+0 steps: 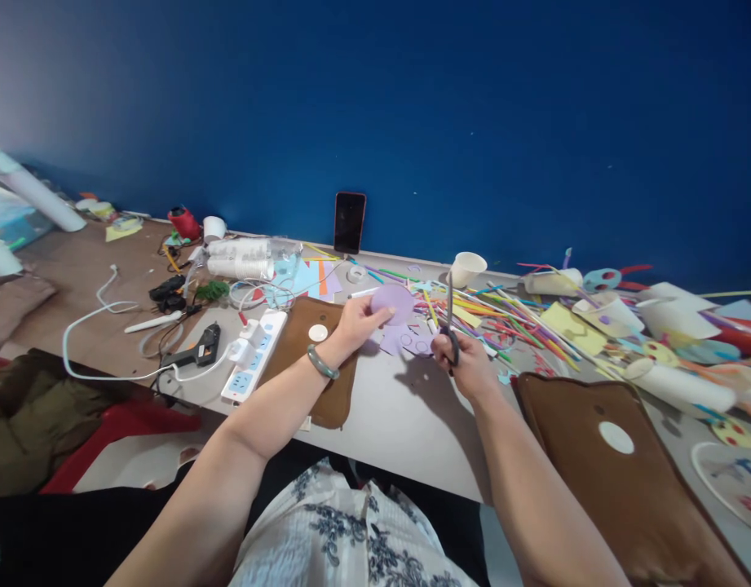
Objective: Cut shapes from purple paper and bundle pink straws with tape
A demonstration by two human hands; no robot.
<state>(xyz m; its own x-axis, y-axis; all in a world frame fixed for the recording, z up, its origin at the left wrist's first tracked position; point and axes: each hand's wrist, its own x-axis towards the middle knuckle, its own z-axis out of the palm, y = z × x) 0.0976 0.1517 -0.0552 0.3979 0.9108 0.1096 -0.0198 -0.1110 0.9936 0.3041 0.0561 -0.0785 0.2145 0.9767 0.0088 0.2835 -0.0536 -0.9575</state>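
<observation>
A round piece of purple paper (393, 304) is pinched between the thumb and fingers of my left hand (358, 324), above the table. To its right, my right hand (466, 363) is closed around the dark handles of a pair of scissors (450, 326), whose blades point up and away from me. The scissors and the purple circle are apart. Below and behind the circle lie purple paper scraps (412, 340) on the grey table (393, 424). A white paper cup (468, 268) stands just beyond the scissors.
Brown leather-like pads (307, 359) lie at left and right. A power strip (256, 359), glue gun (195, 348) and cables are on the left. Coloured pipe cleaners (522, 318) and paper crafts spread across the right. A phone (349, 222) leans on the wall. Another person's hand (20, 302) shows far left.
</observation>
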